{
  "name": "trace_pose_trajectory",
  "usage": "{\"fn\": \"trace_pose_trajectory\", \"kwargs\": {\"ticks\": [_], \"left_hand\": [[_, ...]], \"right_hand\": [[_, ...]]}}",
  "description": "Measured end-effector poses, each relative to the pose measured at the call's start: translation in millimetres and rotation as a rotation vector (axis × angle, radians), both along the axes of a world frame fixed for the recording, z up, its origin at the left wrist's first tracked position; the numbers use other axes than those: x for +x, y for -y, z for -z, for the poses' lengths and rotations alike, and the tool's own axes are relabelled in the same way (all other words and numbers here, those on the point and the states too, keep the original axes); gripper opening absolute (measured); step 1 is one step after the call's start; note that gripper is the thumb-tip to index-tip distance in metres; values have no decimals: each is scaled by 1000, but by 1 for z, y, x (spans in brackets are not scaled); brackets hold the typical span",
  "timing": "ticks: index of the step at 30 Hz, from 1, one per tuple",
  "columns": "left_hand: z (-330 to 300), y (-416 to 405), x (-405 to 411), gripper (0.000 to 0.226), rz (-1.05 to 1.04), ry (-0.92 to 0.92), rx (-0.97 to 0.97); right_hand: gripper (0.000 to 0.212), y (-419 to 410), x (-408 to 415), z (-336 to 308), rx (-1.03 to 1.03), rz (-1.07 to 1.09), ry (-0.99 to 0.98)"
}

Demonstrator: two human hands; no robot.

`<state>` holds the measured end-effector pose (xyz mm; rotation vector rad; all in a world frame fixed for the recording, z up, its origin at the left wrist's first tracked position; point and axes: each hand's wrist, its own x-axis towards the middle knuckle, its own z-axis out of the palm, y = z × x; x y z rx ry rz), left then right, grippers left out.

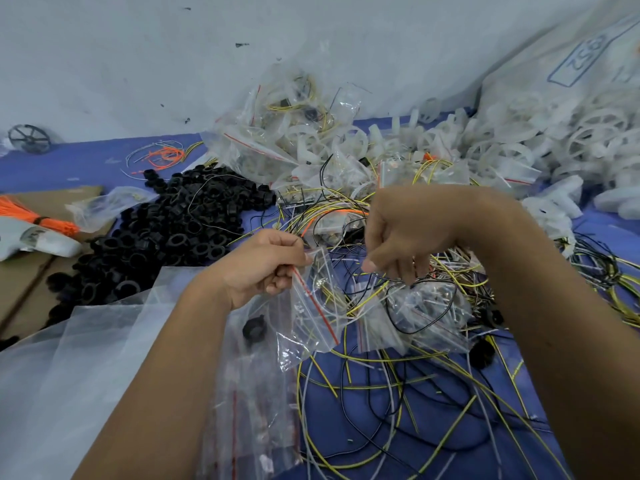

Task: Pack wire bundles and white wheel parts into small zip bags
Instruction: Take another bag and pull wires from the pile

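Left hand fingers pinch a zip bag (red-striped), right hand fingers loose above wires.

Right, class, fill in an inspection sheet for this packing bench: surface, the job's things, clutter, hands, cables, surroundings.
Surface: blue table cover, mostly buried.
Job's things: small zip bag with a red seal strip, held up; white wheel parts heaped far right; filled zip bags piled behind.
Clutter: black plastic rings heaped left; orange tie bundle; cardboard; large clear plastic sheet.
Hands: left hand pinches the bag's top; right hand has fingers down among the wires, grip unclear.
Cables: loose yellow, black and white wires tangled.
Surroundings: pale wall; printed sack.
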<state>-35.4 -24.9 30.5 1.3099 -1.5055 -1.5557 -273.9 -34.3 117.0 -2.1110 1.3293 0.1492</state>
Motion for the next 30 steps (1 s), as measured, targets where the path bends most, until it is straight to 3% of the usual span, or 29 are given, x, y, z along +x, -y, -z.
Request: {"fn": "trace_pose_trajectory", "kwargs": {"ticks": [3, 6, 10, 13, 17, 24, 30], "left_hand": [[0, -2, -5, 40, 27, 18, 18], [1, -3, -8, 36, 40, 28, 32], [1, -4, -9, 36, 33, 49, 35], [1, -4, -9, 38, 23, 62, 34], [0, -4, -6, 38, 23, 68, 36], [3, 0, 4, 47, -136, 61, 23], [7, 5, 12, 42, -243, 95, -6]], "right_hand": [[12, -12, -5, 3, -10, -34, -234], [35, -21, 2, 10, -128, -182, -455], [60, -26, 14, 31, -238, -201, -449], [47, -19, 16, 43, -306, -194, -362], [2, -8, 11, 39, -299, -209, -171], [9, 8, 1, 10, -579, -32, 159], [6, 14, 18, 19, -498, 62, 469]]}}
